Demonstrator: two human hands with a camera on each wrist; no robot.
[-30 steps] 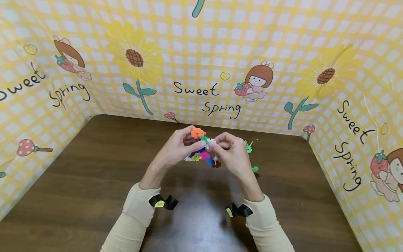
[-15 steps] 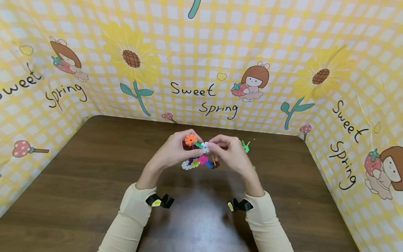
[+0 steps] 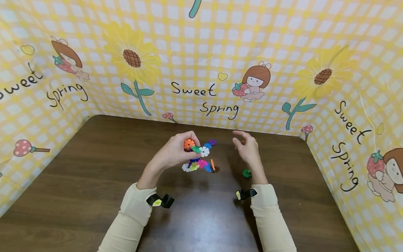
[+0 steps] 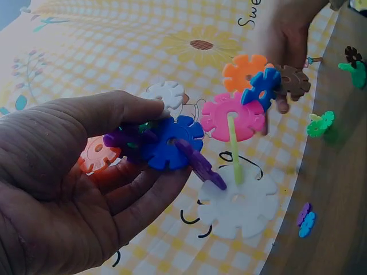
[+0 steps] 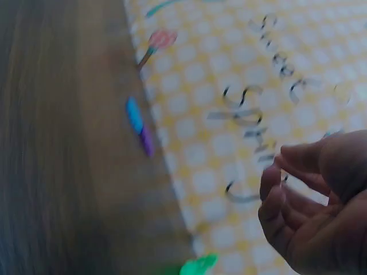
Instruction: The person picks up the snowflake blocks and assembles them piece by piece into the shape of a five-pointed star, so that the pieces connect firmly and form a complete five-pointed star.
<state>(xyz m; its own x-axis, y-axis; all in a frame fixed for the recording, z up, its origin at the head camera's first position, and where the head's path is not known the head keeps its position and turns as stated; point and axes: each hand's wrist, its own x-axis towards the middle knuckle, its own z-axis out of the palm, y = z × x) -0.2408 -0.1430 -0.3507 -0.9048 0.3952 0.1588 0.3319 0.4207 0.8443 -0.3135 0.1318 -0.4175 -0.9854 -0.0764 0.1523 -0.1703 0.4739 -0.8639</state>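
Note:
My left hand (image 3: 171,152) holds up a chain of notched plastic snowflake discs (image 4: 172,143), pinched between thumb and fingers. Orange, green and white discs (image 3: 204,151) show at its top. Below hang pink (image 4: 232,116), blue, purple, brown and another white disc (image 4: 241,203), slotted into each other at angles. My right hand (image 3: 250,150) is off to the right, over the table, its fingers loosely bent with nothing between them. Close beside its wrist lies a green disc (image 3: 247,173). In the right wrist view the right hand (image 5: 321,212) is blurred.
A joined blue and purple disc pair (image 3: 210,144) lies on the brown table (image 3: 104,150) behind the held chain. Light green pieces (image 4: 321,124) and a green and brown pair (image 4: 354,67) also lie there. A yellow checked cloth (image 3: 189,52) walls the table's back and sides.
My right hand has let go of the white disc at the chain and moved away to the right, uncovering the blue and purple pair. The left hand has lowered slightly, still holding the chain.

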